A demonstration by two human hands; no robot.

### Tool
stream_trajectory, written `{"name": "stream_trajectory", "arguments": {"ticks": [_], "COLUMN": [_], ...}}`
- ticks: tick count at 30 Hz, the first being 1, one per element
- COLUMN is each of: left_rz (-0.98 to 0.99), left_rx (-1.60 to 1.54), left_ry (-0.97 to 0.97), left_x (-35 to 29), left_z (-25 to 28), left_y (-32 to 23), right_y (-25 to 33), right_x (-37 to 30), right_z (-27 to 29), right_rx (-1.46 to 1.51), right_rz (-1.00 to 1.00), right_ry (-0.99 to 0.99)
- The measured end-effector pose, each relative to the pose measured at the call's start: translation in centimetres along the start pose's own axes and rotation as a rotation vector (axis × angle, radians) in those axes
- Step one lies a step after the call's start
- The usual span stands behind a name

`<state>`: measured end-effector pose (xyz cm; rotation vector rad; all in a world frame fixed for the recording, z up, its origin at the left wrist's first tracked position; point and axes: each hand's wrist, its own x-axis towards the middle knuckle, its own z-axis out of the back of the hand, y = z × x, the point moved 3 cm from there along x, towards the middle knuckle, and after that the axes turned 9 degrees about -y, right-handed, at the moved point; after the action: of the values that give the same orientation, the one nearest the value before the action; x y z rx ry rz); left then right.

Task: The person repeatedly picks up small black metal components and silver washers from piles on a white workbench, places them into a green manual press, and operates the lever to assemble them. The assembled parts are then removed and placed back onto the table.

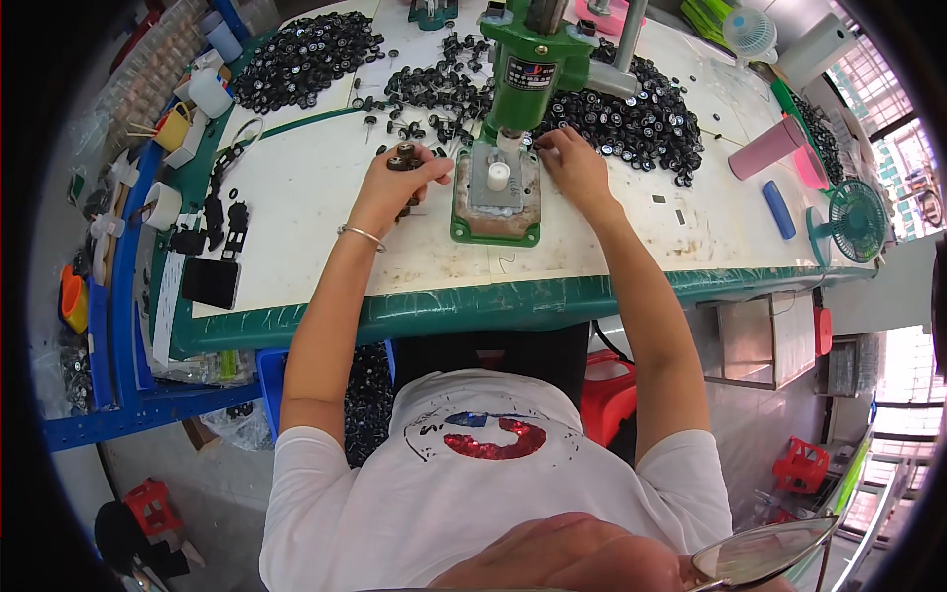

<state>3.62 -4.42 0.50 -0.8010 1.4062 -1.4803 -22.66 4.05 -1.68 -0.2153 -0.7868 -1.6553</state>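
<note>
A green hand press point(526, 74) stands upright at the middle of the table. A small white cylinder point(498, 176) sits on the metal plate of its base point(496, 225), under the ram. Left of the base, my left hand point(393, 185) is closed around several small round dark parts point(402, 158) with brownish faces, some showing above and below the fingers. My right hand point(575, 170) is right of the press, its fingers bent together beside the ram at the edge of a pile of black round parts point(631, 118). What its fingertips pinch is too small to make out.
More black parts lie heaped at the far left point(311, 59) and scattered, some with thin pins, behind the press. A black phone point(209, 283) lies at the left edge. A pink cup point(767, 148), a blue case point(778, 209) and a green fan point(856, 219) stand at right.
</note>
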Motion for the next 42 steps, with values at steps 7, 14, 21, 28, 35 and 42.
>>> {"name": "stream_trajectory", "arguments": {"ticks": [7,14,21,28,35,42], "left_rz": [0.132,0.072,-0.022,-0.125,-0.263,-0.181], "left_rx": [-0.485,-0.426,-0.188,-0.165,-0.158,-0.252], "left_ry": [0.246,0.214,0.045,0.008,0.052,0.072], "left_x": [-1.0,-1.7,-1.7,-2.0,-1.4,-1.0], "left_z": [-1.3,-2.0,-2.8,-3.6,-5.4,-6.1], "left_y": [0.2,-0.5,0.1,-1.4,-1.9,-3.0], "right_y": [0.2,5.8,8.3,7.7,4.1,2.5], "right_x": [-0.9,-0.9,-1.5,-2.3,0.2,9.7], "right_z": [1.4,2.4,1.8,1.2,6.0,13.5], "right_rx": [0.565,0.857,0.536,0.727,0.951,0.981], "right_rz": [-0.316,-0.385,-0.135,-0.471,-0.528,-0.385], "right_ry": [-0.002,0.204,0.049,0.091,-0.113,-0.217]}}
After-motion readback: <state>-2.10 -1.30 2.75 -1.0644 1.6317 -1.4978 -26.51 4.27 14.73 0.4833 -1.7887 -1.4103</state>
